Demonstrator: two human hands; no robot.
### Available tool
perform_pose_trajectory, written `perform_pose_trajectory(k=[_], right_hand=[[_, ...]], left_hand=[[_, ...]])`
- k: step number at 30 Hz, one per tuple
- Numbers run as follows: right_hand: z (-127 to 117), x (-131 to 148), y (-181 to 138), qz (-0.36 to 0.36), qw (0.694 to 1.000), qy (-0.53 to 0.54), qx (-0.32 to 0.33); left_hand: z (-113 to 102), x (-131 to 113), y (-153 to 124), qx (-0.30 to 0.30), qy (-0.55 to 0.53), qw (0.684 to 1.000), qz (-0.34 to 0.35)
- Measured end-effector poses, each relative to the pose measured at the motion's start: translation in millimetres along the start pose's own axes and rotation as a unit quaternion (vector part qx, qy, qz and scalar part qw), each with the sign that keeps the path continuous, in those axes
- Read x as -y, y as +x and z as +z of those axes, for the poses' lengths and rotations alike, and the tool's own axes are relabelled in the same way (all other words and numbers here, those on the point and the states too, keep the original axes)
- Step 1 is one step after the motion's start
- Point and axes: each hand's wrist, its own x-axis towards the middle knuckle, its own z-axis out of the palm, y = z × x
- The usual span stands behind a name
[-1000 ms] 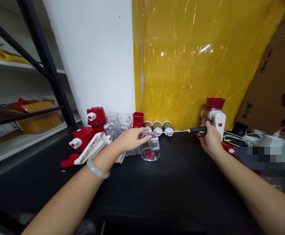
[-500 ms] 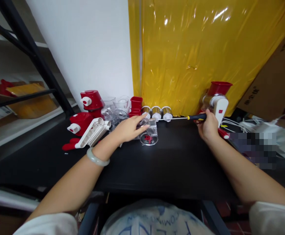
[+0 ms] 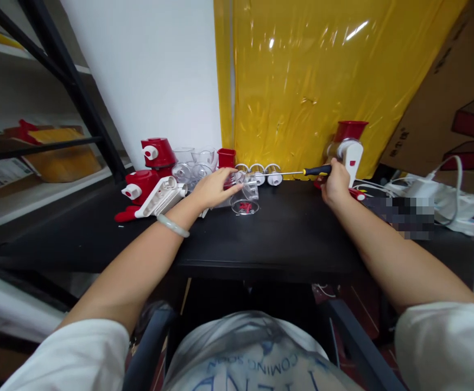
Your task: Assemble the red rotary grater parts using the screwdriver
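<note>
Viewpoint has tipped down since a second ago: black worktop (image 3: 269,239) rides higher in frame, and chair arms (image 3: 151,342) plus shirt front (image 3: 253,347) have come in toward 6 o'clock. Hands and tool hold the same arrangement, so I'd judge the screwdriver work is mid-step, nothing finished. Clock below is centred on the clear dish (image 3: 254,208) on the worktop, 12 pointing to the back. Yellow sheeting (image 3: 302,76) hangs behind, 12 to 2. Assembled grinder (image 3: 349,152), red hopper on top, stands between 2 and 3, just beyond the right hand (image 3: 337,182). Red housings (image 3: 158,152) sit between 9 and 10; white crank arms (image 3: 165,198) lie at 9, clear cups (image 3: 191,171) at 10. Left hand (image 3: 214,187), at 10 and near the dish, has its fingers curled over a clear plastic part (image 3: 252,186), gripping it right by the dish at 12. Right hand, close to 3, has fingers wrapped round the black-and-yellow handle of a long screwdriver (image 3: 317,170), shaft pointing toward 9 and reaching the clear part. Can't tell if the tip is seated; too small. Metal drums (image 3: 275,175) lie in a row at 1, partly behind the shaft. Smallest: red pieces (image 3: 245,206) in the dish, count unclear.
</note>
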Motion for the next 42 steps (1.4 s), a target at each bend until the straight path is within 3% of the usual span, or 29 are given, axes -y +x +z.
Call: perform_pose_trajectory(k=[3, 10, 14, 22, 30, 42], right_hand=[[-1, 3, 1, -0.008, 1.000, -0.011, 0.028], [-1, 6, 2, 0.020, 0.999, -0.038, 0.027], [4, 10, -3, 0.034, 0.999, 0.029, 0.029], [9, 12, -7, 0.133, 0.983, 0.126, 0.028], [4, 8, -9, 0.132, 0.987, 0.057, 0.069], [9, 10, -8, 0.174, 0.978, 0.114, 0.012]], left_hand=[[0, 0, -1, 0.003, 0.010, 1.000, 0.004], [2, 4, 1, -0.005, 0.009, 1.000, 0.007], [2, 6, 2, -0.003, -0.004, 1.000, 0.009], [4, 7, 2, -0.007, -0.018, 1.000, 0.010], [1, 5, 1, -0.006, -0.027, 1.000, 0.015], [3, 7, 1, -0.019, -0.064, 0.998, 0.000]])
